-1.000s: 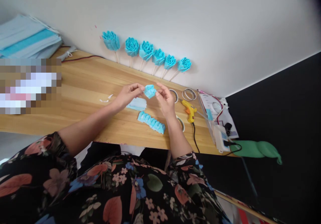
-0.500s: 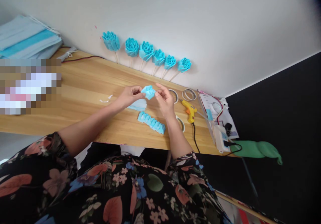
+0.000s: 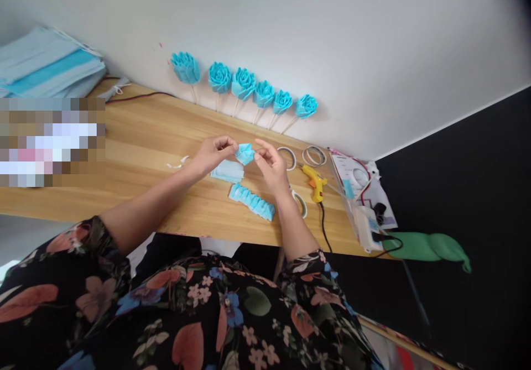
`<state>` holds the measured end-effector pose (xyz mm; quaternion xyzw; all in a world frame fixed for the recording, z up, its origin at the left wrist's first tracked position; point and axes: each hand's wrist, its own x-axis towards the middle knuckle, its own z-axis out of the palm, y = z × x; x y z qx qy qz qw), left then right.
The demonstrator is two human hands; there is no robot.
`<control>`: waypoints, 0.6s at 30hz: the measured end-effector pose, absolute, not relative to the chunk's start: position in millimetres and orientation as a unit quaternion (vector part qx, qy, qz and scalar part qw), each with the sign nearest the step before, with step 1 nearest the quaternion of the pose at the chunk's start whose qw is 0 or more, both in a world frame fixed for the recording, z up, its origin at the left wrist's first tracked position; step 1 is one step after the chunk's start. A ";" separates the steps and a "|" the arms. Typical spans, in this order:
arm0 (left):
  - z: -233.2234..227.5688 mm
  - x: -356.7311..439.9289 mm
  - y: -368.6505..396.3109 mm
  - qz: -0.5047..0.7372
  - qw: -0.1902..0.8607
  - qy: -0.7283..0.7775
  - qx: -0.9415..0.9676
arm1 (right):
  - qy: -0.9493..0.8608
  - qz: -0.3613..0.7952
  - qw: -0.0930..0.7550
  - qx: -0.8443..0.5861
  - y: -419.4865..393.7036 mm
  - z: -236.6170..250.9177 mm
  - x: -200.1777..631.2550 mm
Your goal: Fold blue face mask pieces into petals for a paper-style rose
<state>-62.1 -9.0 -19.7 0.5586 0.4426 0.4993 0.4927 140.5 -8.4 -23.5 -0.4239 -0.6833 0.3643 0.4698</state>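
Observation:
Above the wooden table (image 3: 199, 207), a small folded light-blue piece (image 3: 245, 154) is held between my two hands; it looks like mask fabric. My left hand (image 3: 215, 151) pinches its left corner between thumb and fingers. On the other side, my right hand (image 3: 270, 162) grips the right edge with thumb and fingertips. Just below lies a stack of flat pale-blue pieces (image 3: 227, 171), partly behind my left hand. Nearer to me, several folded blue pieces (image 3: 251, 202) overlap in a slanting row.
Several blue fabric flowers (image 3: 243, 84) on thin sticks lean on the wall. Right of my hands are tape rolls (image 3: 314, 156), a yellow glue gun (image 3: 315, 183) with a black cord and a white power strip (image 3: 367, 229). Face masks (image 3: 45, 63) are piled at far left.
My left hand's fingers have shifted on the folded piece, now pinching its left corner. The piece is turned a little and more of the flat stack shows. The view has moved slightly.

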 end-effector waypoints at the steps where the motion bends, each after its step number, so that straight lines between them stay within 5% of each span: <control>1: -20.7 -62.8 -7.9 0.496 0.488 0.450 0.560 | -0.686 0.363 0.464 -0.426 -8.3 -23.4 140.3; 7: -25.1 -78.7 9.4 0.496 0.389 0.554 0.544 | -0.685 0.327 0.457 -0.464 -2.6 -25.8 143.8; 18: -39.9 -103.7 23.9 0.268 0.123 0.711 0.638 | -0.674 0.309 0.481 -0.468 1.2 -28.5 146.2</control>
